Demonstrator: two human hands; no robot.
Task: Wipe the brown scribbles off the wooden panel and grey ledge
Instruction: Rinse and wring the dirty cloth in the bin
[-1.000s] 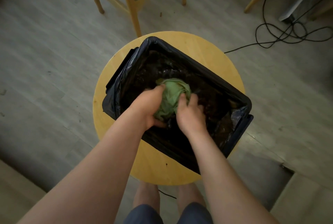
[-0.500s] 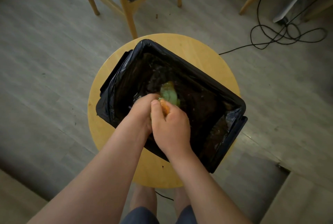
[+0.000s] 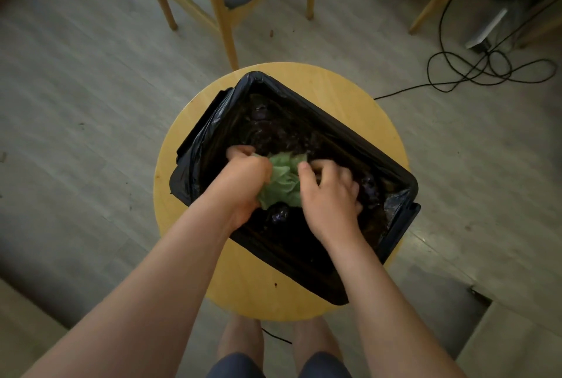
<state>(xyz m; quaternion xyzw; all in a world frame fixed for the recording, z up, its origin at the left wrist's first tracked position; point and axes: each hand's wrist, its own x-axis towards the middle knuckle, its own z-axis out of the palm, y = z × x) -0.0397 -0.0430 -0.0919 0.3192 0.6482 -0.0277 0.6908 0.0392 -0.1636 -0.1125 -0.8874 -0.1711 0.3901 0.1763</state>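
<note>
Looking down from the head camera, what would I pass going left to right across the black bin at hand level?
The bin's left rim → left hand → green cloth → right hand → bin's right rim.

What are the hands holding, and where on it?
A crumpled green cloth: the left hand grips its left side, the right hand its right side.
</note>
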